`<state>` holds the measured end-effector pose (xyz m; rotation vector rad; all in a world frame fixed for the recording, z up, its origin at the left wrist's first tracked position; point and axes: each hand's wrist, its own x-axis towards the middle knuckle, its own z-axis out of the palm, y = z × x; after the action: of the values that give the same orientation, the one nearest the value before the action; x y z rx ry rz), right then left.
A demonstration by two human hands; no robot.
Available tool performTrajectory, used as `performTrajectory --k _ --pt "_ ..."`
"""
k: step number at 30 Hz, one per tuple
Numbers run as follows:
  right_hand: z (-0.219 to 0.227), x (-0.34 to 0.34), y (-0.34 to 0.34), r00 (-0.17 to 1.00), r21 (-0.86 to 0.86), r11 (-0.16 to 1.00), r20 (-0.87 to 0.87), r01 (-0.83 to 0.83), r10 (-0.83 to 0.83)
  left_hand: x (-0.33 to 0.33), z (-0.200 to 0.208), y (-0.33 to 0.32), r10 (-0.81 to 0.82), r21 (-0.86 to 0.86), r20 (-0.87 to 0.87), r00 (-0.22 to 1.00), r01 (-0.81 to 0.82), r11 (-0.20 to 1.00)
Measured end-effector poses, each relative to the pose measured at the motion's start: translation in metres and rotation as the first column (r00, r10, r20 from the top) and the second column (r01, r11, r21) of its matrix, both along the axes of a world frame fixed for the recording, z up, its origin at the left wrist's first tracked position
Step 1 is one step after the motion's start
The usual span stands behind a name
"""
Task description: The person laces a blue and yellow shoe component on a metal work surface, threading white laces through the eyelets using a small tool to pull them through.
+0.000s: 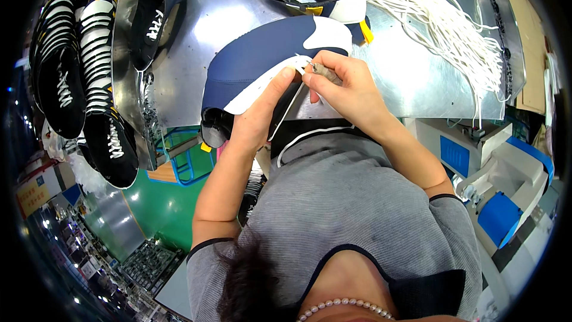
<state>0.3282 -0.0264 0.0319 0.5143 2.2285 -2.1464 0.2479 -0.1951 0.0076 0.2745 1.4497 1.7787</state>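
Left hand [260,110] pinches the navy-and-white shoe upper [253,53] at the near edge of the tabletop [429,98]. Just beside it, the right hand [353,88] grips a small tan-handled tool [326,73].

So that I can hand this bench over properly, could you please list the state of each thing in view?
Left hand: gripping the navy upper's white edge
Right hand: closed around a beige item
Navy upper: held up by both hands
Single lace: slack, curved
Lace bundle: spread loose on the table
Laced upper: lying on the table
Stacked uppers: nested in rows
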Motion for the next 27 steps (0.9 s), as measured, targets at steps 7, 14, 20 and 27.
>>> performTrajectory --k 7,14,20,27 --pt "0.0 0.01 -0.002 0.999 0.097 0.995 -0.035 -0.037 0.041 0.012 0.012 0.011 0.245 -0.062 -0.042 0.969 -0.248 0.967" --pt "-0.006 0.021 0.003 0.972 0.19 0.982 -0.232 0.026 0.02 0.016 0.019 0.012 0.247 -0.1 -0.167 0.954 -0.266 0.959" --pt "-0.002 0.016 0.005 0.984 0.266 0.964 -0.179 0.03 0.019 0.02 0.017 0.012 0.215 -0.11 -0.213 0.953 -0.242 0.964" --pt "-0.015 -0.007 -0.004 0.978 0.565 0.825 -0.177 0.011 0.108 0.022 0.015 0.007 -0.149 -0.255 -0.911 0.385 -0.243 0.936"
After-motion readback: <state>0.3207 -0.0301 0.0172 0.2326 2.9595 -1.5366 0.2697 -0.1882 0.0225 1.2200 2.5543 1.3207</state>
